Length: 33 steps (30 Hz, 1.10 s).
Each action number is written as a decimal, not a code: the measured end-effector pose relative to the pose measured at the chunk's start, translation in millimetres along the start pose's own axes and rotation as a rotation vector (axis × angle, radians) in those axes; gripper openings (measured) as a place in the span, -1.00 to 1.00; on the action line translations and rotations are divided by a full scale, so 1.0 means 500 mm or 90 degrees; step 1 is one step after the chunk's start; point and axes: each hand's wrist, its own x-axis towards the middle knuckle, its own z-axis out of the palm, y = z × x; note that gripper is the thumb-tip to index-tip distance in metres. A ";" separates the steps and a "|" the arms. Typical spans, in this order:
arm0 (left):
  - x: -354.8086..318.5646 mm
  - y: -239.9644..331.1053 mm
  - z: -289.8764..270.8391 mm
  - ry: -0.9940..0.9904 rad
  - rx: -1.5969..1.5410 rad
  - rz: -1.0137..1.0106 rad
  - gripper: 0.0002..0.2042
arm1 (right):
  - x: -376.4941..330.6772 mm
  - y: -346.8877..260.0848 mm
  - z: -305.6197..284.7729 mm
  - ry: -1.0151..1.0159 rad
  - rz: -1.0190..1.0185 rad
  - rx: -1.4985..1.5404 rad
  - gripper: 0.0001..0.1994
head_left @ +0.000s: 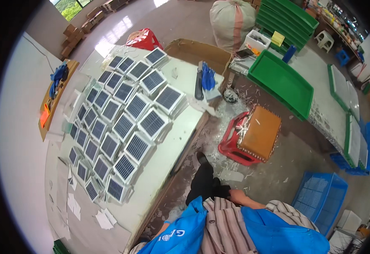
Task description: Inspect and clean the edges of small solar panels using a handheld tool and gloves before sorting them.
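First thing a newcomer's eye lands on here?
Most likely the rows of small dark solar panels, many visibly stacked, covering much of the pale table on the left. Next, the brown-topped red stool right of that table, with pale scraps around it on the floor. Then the bright green tray, above and right of the stool.

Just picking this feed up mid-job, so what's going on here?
Someone in a blue apron is beside a white table, where small solar panels sit in stacks to the left. Neither hand can be made out, so I can't tell whether either holds anything; a bare right forearm shows. A red stool with a brown top stands on the littered floor, ahead and right.
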 end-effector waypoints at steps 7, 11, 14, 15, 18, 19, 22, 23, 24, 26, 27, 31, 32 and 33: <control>0.246 -0.034 -0.162 0.028 0.004 0.042 -0.60 | 0.116 -0.021 -0.295 -0.018 -0.066 0.050 -0.64; 0.298 -0.031 -0.196 0.007 -0.021 0.051 -0.61 | 0.090 -0.091 -0.468 -0.018 -0.197 -0.062 -0.76; 0.353 -0.029 -0.239 0.020 -0.035 0.065 -0.61 | 0.080 -0.129 -0.544 0.114 -0.219 -0.248 -0.91; 0.365 -0.031 -0.250 0.027 -0.040 0.068 -0.61 | 0.075 -0.131 -0.576 0.111 -0.216 -0.256 -0.91; 0.411 -0.037 -0.286 0.055 -0.054 0.082 -0.61 | 0.091 -0.123 -0.676 0.339 -0.380 -0.240 -0.91; 0.427 -0.039 -0.299 0.068 -0.058 0.086 -0.62 | 0.111 -0.119 -0.699 0.264 -0.325 -0.241 -0.90; 0.480 -0.049 -0.335 0.113 -0.065 0.081 -0.62 | 0.185 -0.089 -0.755 0.182 -0.257 -0.222 -0.83; 0.495 -0.057 -0.348 0.130 -0.067 0.073 -0.62 | 0.207 -0.083 -0.771 0.082 -0.172 -0.197 -0.77; 0.516 -0.061 -0.363 0.148 -0.070 0.066 -0.62 | 0.227 -0.070 -0.793 -0.016 -0.084 -0.176 -0.72; 0.564 -0.069 -0.391 0.174 -0.077 0.048 -0.62 | 0.264 -0.003 -0.811 -0.126 -0.122 -0.160 -0.63; 0.591 -0.074 -0.408 0.186 -0.078 0.034 -0.62 | 0.292 0.022 -0.831 -0.139 -0.163 -0.134 -0.64; 0.687 -0.086 -0.455 0.206 -0.099 -0.045 -0.63 | 0.388 0.064 -0.962 -0.250 -0.292 -0.135 -0.65; 0.705 -0.076 -0.454 0.201 -0.110 -0.067 -0.63 | 0.404 0.074 -1.002 -0.281 -0.250 -0.125 -0.63; 0.726 -0.067 -0.458 0.198 -0.120 -0.088 -0.63 | 0.431 0.085 -1.046 -0.309 -0.210 -0.119 -0.61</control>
